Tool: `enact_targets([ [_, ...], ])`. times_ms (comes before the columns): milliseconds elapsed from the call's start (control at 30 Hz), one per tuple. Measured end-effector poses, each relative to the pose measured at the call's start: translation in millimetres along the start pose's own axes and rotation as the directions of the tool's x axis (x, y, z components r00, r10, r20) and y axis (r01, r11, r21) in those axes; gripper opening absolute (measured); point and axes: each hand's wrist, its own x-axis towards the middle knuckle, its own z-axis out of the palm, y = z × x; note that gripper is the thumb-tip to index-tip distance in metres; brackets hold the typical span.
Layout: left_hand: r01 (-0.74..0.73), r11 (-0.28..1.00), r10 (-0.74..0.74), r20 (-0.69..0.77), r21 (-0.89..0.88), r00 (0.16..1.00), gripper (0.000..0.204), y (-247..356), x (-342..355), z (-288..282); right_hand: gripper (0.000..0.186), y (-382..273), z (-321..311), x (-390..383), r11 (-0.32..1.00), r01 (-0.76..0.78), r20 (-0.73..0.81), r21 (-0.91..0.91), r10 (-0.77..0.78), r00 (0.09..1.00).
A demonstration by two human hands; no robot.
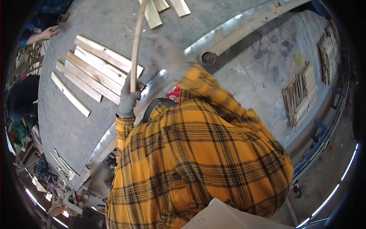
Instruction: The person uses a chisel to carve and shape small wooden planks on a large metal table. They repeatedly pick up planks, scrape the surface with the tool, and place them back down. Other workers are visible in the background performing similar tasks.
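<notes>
— What is the left hand (127, 100) doing?

— It wears a grey work glove and is closed around a long, thin, pale wooden stick (135, 45). The stick stands nearly upright in the picture and runs from the fist up past the top edge.

— And the right hand (167, 53)?

— It is only a motion-blurred smear above the yellow-and-black plaid shirt sleeve (213, 95), just right of the stick. I cannot tell whether it is open or closed, or whether it touches the stick.

— Where is the stick relative to the work surface?

— It is held over the near edge of a grey, paint-stained tabletop (68, 126). Just left of the fist lies a row of flat, light-coloured wooden slats (95, 72), side by side and slanted, with one narrow slat (70, 94) lying a little apart at the left end.

— Anything else on that surface?

— More pale wooden slats (160, 9) lie at the far edge, right beside the top of the stick. At the far left corner another person's bare hand (49, 32) rests next to a small dark cylindrical object (62, 18).

— And to the right?

— A second grey surface carries stacks of thin wooden strips (301, 95), well apart from both hands.
</notes>
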Motion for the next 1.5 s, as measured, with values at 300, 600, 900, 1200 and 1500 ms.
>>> enact_targets([
  [300, 0.005, 1.0, -0.003, -0.081, 0.021, 0.997, 0.09, 23, -73, -26, 0.044, 37, -15, 19, 0.973, 0.213, -0.136, 0.089, -0.2, 0.97],
  [600, 0.133, 0.978, -0.162, -0.179, -0.163, 0.97, 0.086, 39, -91, -16, 0.045, 40, 38, 102, 0.811, 0.515, 0.039, -0.277, -0.526, 0.85],
  [900, 0.139, 0.971, -0.17, -0.155, -0.195, 0.973, 0.08, 48, -103, -34, 0.049, 19, 39, 83, 0.709, 0.477, 0.136, -0.519, -0.483, 0.865],
  [1200, 0.121, 0.982, -0.14, -0.134, -0.146, 0.981, 0.081, 33, -88, -31, 0.051, 30, 5, 92, 0.745, 0.453, 0.109, -0.49, -0.463, 0.88],
  [1500, 0.1, 0.953, -0.107, -0.009, -0.287, 0.994, 0.074, 27, -84, -40, 0.031, 36, -7, 83, 0.893, 0.435, 0.217, 0.113, -0.45, 0.866],
])
